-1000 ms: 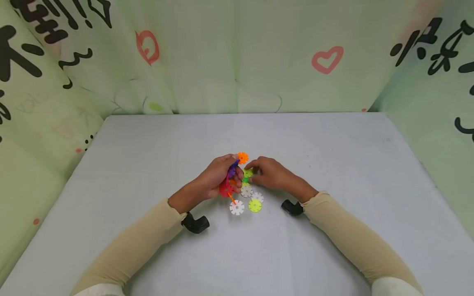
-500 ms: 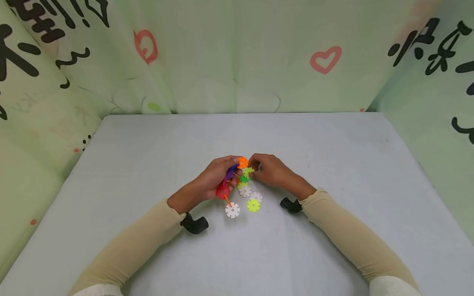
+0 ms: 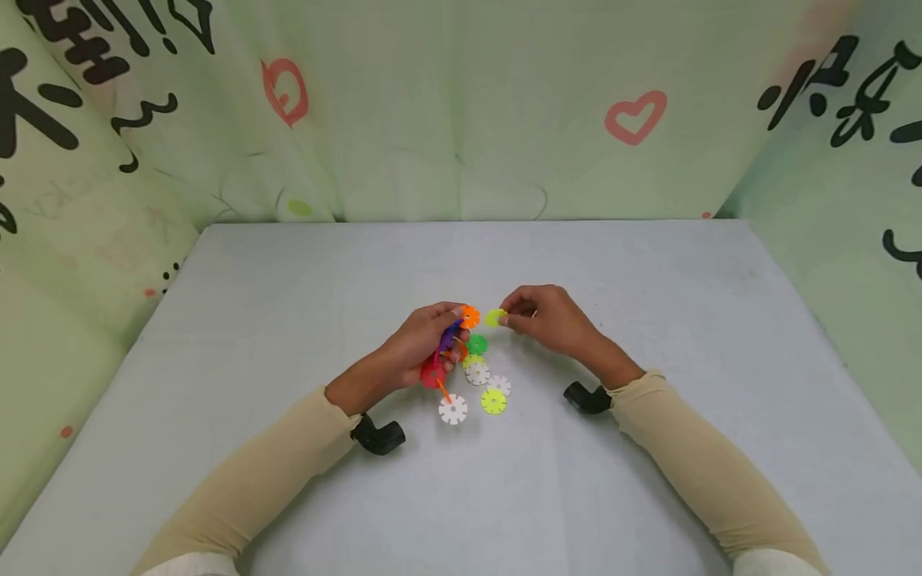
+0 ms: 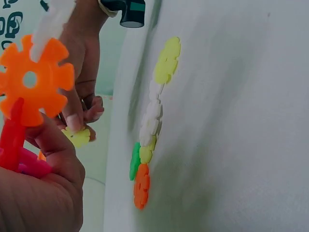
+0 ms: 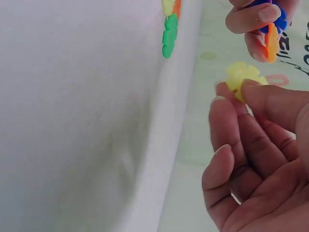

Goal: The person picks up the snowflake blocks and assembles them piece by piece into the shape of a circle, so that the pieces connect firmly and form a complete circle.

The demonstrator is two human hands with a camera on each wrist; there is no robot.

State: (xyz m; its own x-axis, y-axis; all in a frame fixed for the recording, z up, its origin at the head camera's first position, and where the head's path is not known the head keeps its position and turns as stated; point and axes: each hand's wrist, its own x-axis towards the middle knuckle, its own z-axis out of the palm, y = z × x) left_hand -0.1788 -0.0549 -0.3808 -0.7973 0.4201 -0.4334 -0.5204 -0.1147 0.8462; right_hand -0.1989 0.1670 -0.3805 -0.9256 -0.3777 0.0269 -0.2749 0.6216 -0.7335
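Note:
My left hand grips a chain of joined notched plastic discs. An orange disc tops it, blue-purple pieces and a red disc follow, and a white disc hangs at the lower end. Part of the chain is hidden by the fingers. Between thumb and fingertips, my right hand pinches a single yellow notched disc, held just right of the orange one and apart from it.
Loose discs lie on the white table below the hands: a green disc, white discs, a yellow disc and an orange disc. A printed curtain stands behind the table.
My right hand has picked the yellow disc from the loose discs and moved up and right with it. The chain in my left hand has shifted slightly, its white end going down and left.

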